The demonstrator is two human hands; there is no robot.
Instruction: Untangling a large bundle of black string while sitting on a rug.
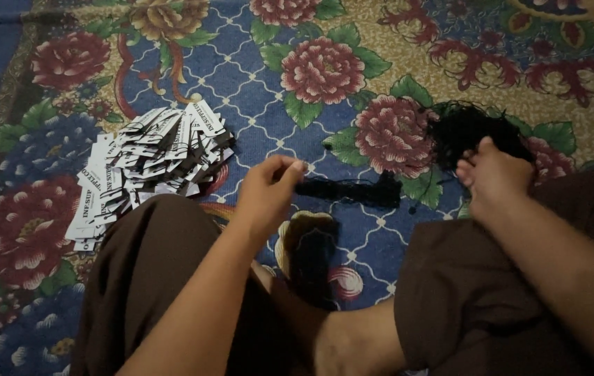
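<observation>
The left hand (267, 189) pinches one end of a black strand bundle (352, 190), which stretches away from its fingertips. The right hand (493, 177) has fingers curled at the dark tangled pile (467, 125), seemingly gripping it; shadow hides details. White tags (147, 163) lie beyond the left fingers.

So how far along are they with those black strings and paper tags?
Done: hard to tell; no tag visibly has string on it. In hand: the left hand pinches a black strand, while the right hand reaches into the black thread tangle. Left: the heap of white tags lies untouched.
</observation>
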